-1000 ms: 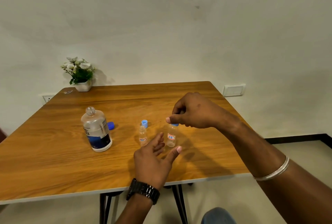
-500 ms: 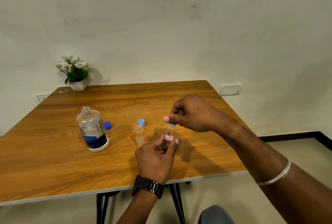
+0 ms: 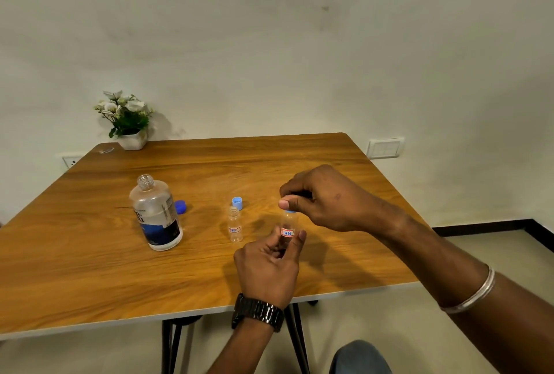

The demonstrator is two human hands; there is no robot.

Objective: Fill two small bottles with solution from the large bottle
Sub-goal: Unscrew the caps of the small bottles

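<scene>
Item: small bottle marked "78" (image 3: 288,228), upright on the counter (image 3: 90,268). Left hand (image 3: 266,265) pinches its lower body, steadying it; right hand (image 3: 317,197) pinches its light-blue cap (image 3: 289,211) from above (likely to unscrew).

Item: second small bottle (image 3: 234,224), uncapped, its cap (image 3: 237,203) just behind.

Item: large bottle (image 3: 156,213), open, dark-blue cap (image 3: 180,206) beside, ready for pouring.

My left hand (image 3: 266,265) has its fingers curled in a pinch low down, while my right hand (image 3: 320,198) pinches from above, wrist bent.
</scene>
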